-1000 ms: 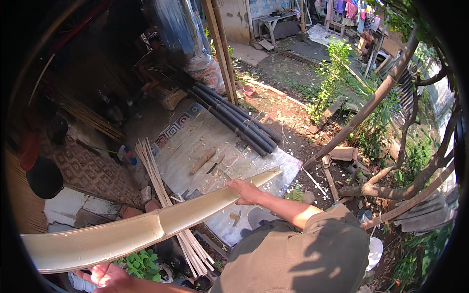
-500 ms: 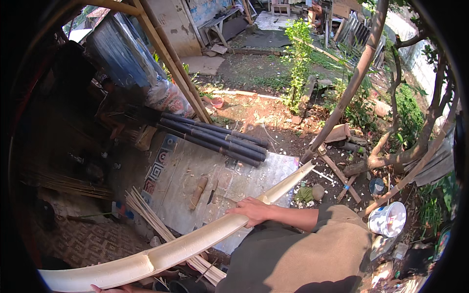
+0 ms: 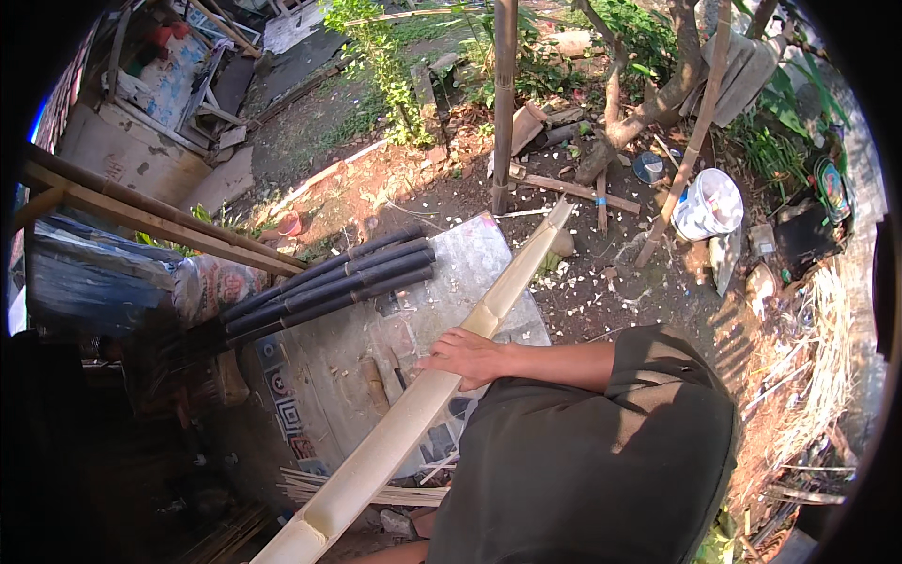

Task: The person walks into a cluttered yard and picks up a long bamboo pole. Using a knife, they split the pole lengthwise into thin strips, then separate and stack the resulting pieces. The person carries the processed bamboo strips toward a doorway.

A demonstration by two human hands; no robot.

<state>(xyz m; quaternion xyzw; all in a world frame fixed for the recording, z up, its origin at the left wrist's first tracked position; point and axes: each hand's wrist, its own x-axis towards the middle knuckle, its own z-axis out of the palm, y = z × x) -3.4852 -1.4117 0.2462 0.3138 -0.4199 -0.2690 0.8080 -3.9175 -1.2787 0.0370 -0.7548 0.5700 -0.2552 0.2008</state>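
one split bamboo length (image 3: 404, 428) slanting over the floor sheet (image 3: 470, 254); right hand (image 3: 474, 359) above sheet, fingers (image 3: 442, 350) clasped on bamboo; left hand out of frame, grip can't tell. dark poles (image 3: 348, 283) along sheet's far left.

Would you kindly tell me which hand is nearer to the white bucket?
Right: the right hand grips the split bamboo, below and left of the white bucket; the left forearm, hand unseen, is farther, at the lower edge.
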